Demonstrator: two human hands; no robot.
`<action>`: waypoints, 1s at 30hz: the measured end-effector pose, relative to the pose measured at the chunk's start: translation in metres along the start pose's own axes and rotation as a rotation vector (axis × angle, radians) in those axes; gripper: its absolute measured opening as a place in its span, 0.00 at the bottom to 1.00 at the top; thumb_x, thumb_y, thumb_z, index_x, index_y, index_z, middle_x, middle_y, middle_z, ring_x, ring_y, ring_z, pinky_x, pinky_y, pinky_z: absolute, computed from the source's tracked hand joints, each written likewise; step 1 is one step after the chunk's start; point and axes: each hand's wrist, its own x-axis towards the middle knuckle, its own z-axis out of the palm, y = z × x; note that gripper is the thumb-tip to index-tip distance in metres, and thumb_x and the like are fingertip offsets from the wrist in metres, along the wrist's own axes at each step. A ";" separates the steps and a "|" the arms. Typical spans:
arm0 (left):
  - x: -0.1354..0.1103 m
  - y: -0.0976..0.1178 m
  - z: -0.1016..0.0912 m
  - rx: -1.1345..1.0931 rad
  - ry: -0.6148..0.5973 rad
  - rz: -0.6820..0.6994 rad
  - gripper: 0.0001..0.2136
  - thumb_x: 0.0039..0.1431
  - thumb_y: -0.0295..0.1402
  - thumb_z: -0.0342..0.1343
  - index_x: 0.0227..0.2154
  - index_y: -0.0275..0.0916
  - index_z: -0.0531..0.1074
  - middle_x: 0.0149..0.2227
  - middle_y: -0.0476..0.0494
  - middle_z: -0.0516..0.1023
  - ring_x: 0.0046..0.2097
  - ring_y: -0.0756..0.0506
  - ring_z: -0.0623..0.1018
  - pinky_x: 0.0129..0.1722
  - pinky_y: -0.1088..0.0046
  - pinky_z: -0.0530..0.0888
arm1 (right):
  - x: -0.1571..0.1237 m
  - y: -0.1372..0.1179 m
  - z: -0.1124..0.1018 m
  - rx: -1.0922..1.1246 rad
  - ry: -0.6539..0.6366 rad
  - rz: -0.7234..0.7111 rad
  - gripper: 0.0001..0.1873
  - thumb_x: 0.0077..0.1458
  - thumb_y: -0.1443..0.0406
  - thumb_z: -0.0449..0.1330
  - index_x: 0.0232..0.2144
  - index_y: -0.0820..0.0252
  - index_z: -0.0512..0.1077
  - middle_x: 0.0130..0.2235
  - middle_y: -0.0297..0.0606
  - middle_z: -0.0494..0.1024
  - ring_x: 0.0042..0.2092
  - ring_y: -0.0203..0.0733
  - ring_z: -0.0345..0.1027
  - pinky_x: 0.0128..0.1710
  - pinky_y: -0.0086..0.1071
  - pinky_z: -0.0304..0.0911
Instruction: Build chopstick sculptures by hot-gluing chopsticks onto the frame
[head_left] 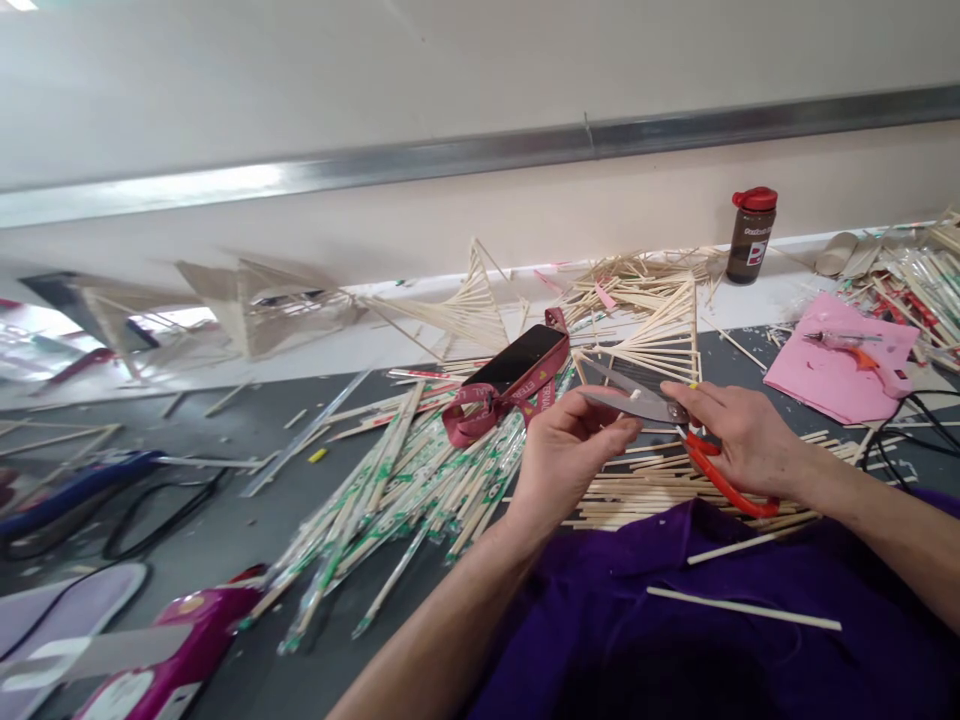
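Note:
A pair of scissors (645, 405) with orange handles is held up in front of me, its blades parted. My right hand (739, 435) grips it close to the pivot, and the orange handle loop hangs below the palm. The fingers of my left hand (562, 450) are closed at the lower blade, with the thumb beneath it. A small whitish bit sits by the blades. Under my hands lies a row of thin wooden sticks (630, 492). Two loose sticks, one of them a pale stick (742, 608), rest on the purple cloth (600, 620) over my lap.
Wrapped chopsticks (405, 490) are heaped left of centre, beside a phone (517, 360) with a red lanyard. Behind stand stick frames (660, 345) and a bottle (751, 235). Pink sheets (840, 360) bear a glue gun (847, 345). A magenta device (180, 640) and black cables lie left.

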 end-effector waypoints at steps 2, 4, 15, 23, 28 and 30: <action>0.000 -0.003 0.000 0.026 0.008 0.006 0.12 0.38 0.32 0.68 0.27 0.37 0.74 0.21 0.52 0.75 0.22 0.52 0.72 0.20 0.79 0.68 | 0.000 0.000 0.000 -0.006 0.004 0.008 0.28 0.54 0.67 0.54 0.58 0.67 0.62 0.42 0.48 0.78 0.39 0.46 0.71 0.37 0.37 0.66; 0.001 -0.006 0.000 0.047 0.019 0.030 0.10 0.40 0.33 0.68 0.27 0.37 0.74 0.19 0.53 0.73 0.20 0.54 0.69 0.18 0.80 0.66 | 0.000 -0.001 -0.001 -0.026 0.000 0.017 0.28 0.54 0.66 0.55 0.58 0.68 0.63 0.42 0.48 0.78 0.39 0.46 0.71 0.36 0.37 0.66; -0.002 -0.008 -0.004 0.216 0.072 0.192 0.05 0.48 0.33 0.64 0.22 0.38 0.75 0.17 0.53 0.69 0.19 0.55 0.63 0.19 0.79 0.61 | 0.000 -0.005 -0.003 -0.047 -0.008 0.017 0.27 0.55 0.65 0.54 0.57 0.67 0.64 0.38 0.45 0.78 0.36 0.44 0.71 0.32 0.35 0.63; -0.002 -0.011 -0.008 0.412 0.095 0.417 0.04 0.51 0.31 0.61 0.24 0.37 0.77 0.21 0.51 0.76 0.22 0.53 0.70 0.22 0.80 0.66 | 0.000 -0.004 -0.003 0.001 0.034 -0.025 0.30 0.56 0.59 0.58 0.57 0.70 0.63 0.39 0.45 0.78 0.35 0.45 0.71 0.32 0.36 0.63; -0.005 -0.014 -0.005 0.447 0.048 0.530 0.03 0.52 0.29 0.61 0.25 0.37 0.78 0.23 0.50 0.79 0.24 0.53 0.74 0.24 0.81 0.69 | 0.001 -0.004 -0.004 0.028 0.059 -0.049 0.39 0.52 0.49 0.61 0.57 0.70 0.62 0.44 0.50 0.76 0.41 0.49 0.71 0.38 0.40 0.65; -0.006 -0.015 -0.004 0.449 0.040 0.533 0.04 0.53 0.29 0.60 0.25 0.36 0.78 0.24 0.49 0.79 0.24 0.52 0.74 0.24 0.81 0.70 | 0.001 -0.005 -0.004 0.039 0.061 -0.049 0.41 0.50 0.46 0.62 0.57 0.68 0.61 0.44 0.50 0.76 0.41 0.48 0.71 0.38 0.40 0.65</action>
